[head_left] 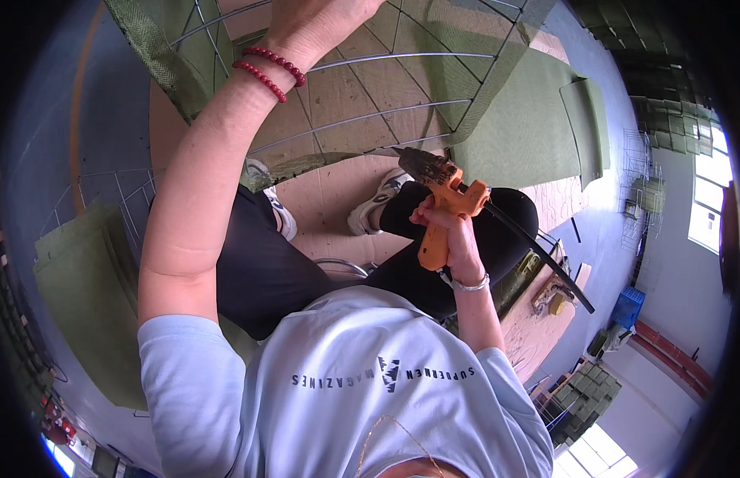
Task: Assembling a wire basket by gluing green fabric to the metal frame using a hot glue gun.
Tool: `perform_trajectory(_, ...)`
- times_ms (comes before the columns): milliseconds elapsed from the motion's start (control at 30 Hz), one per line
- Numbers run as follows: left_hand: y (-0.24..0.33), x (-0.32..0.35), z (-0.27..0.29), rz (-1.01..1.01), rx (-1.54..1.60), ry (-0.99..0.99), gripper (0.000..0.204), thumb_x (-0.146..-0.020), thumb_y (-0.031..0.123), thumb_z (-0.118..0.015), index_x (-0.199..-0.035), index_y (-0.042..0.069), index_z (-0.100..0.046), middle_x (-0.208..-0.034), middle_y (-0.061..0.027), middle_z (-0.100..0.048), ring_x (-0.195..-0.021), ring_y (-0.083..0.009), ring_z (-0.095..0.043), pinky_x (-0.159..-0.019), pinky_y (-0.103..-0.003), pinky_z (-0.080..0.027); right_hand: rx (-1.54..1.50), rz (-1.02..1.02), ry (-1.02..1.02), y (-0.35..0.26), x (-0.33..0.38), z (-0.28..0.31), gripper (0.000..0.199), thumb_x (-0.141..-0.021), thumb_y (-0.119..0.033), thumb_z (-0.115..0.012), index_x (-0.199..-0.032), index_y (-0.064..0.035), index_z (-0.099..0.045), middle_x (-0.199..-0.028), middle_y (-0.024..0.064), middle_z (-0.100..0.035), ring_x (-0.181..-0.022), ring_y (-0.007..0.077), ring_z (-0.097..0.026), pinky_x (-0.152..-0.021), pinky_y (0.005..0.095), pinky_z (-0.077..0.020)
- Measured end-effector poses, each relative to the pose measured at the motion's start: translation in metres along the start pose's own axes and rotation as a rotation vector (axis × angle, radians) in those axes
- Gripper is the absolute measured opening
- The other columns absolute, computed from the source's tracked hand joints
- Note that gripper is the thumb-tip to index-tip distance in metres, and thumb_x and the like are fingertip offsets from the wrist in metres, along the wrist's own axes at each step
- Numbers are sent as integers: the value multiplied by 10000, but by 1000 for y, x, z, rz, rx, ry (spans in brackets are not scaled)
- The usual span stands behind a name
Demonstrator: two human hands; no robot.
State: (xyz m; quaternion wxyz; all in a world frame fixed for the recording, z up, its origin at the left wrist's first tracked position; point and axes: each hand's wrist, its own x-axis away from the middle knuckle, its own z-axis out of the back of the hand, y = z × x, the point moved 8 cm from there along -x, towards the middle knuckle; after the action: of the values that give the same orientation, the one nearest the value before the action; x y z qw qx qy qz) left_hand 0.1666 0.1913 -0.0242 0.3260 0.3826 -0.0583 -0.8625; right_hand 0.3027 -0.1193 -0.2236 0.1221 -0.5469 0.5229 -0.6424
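The right hand [453, 235] is wrapped tight around the handle of an orange glue gun [443, 201], with a finger up by the trigger. The gun's dark, crusty tip points up and left at the wire frame [386, 88], and it sits just below the frame's lower edge, close to it but not touching as far as I can see. A long black stick or cord runs back from the gun, down and to the right, away from the frame. The left hand [318, 20] reaches up onto the frame and seems to press or hold it, but the top of the picture cuts the fingers off, so I cannot tell how they grip. Red bead bracelets [268, 68] sit on that wrist, over the frame. Green cloth [537, 119] lies under and to the right of the frame, and more green cloth wraps the frame's left edge. To do this well, I think the left hand should keep the frame very still, the tip should come right up to the wire where the cloth meets it, and the squeeze should be slow and small. The tip is likely hot, so fingers should stay back from it.
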Motion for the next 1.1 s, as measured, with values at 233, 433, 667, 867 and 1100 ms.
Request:
perform_trajectory(233,0,2,1,-27,-21,34,344,-889,318,-714,-708,25,-726,-588,-149,-641,-503,-260,-614,-515,-376,-478,-39,37,10,-1,1,1,205,-810,-5,-661,-1004,-1,-596,-903,84,-635,-861,238,-668,-827,383,-567)
perform_trajectory(433,-5,0,-4,67,3,-76,334,-892,311,-713,-717,27,-734,-574,-141,-633,-477,-236,-593,-497,-365,-465,-27,46,33,2,-2,5,197,-816,-8,-649,-1004,5,-594,-894,79,-628,-853,233,-661,-816,384,-560)
perform_trajectory(667,1,-2,0,-15,-4,13,325,-893,302,-712,-721,27,-737,-570,-135,-632,-467,-219,-586,-475,-357,-451,-62,24,30,4,0,4,206,-814,-1,-662,-1010,7,-599,-902,84,-632,-842,234,-666,-803,377,-566)
perform_trajectory(867,-4,-1,-2,39,10,-23,320,-888,290,-715,-718,18,-732,-577,-144,-633,-484,-232,-601,-488,-362,-460,-49,29,27,3,0,0,190,-825,-1,-651,-1005,4,-592,-900,93,-626,-840,237,-664,-799,380,-565)
perform_trajectory(1100,-6,1,-1,32,6,-7,336,-889,302,-717,-706,20,-724,-568,-132,-629,-474,-225,-582,-485,-363,-455,-89,78,87,5,-3,10,208,-819,6,-624,-1022,3,-579,-881,91,-606,-823,238,-644,-787,380,-556)
